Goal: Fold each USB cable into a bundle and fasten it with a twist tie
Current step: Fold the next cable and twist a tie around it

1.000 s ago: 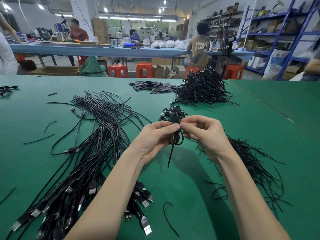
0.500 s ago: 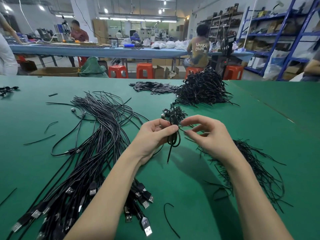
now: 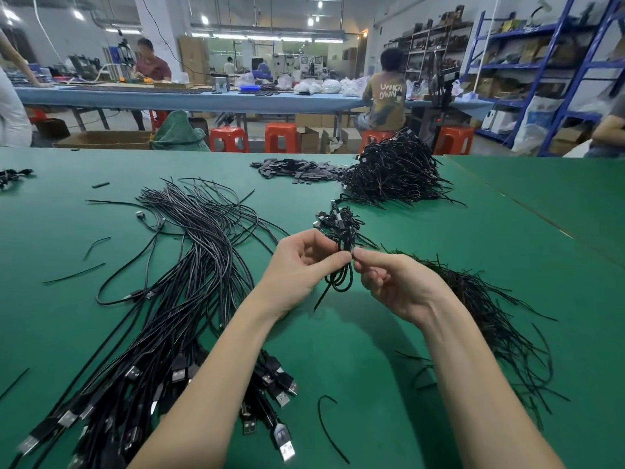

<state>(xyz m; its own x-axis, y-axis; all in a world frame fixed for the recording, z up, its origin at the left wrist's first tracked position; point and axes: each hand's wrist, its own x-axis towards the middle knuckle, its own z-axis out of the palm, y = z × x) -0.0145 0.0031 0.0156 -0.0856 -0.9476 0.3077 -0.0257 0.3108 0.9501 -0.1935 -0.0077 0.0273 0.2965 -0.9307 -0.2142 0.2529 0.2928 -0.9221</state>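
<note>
A folded black USB cable bundle point(image 3: 342, 278) hangs above the green table point(image 3: 355, 350) at mid-frame. My left hand point(image 3: 297, 265) pinches its middle between thumb and forefinger. My right hand point(image 3: 395, 286) pinches a black twist tie at the bundle's waist, right beside my left fingertips; one tie end point(image 3: 321, 297) sticks down to the left. A long sheaf of loose USB cables point(image 3: 176, 299) lies on the left, plugs toward me. A heap of loose twist ties point(image 3: 490, 316) lies under my right forearm.
A few tied bundles point(image 3: 338, 223) lie just beyond my hands, with a big pile of them point(image 3: 395, 174) farther back. Flat black pieces point(image 3: 297, 169) lie beside that pile. Stray ties point(image 3: 329, 424) dot the table. People work at a blue bench behind.
My hands have lifted slightly and closed together. My right fingers, spread half a second ago, now pinch the tie at the bundle's middle.
</note>
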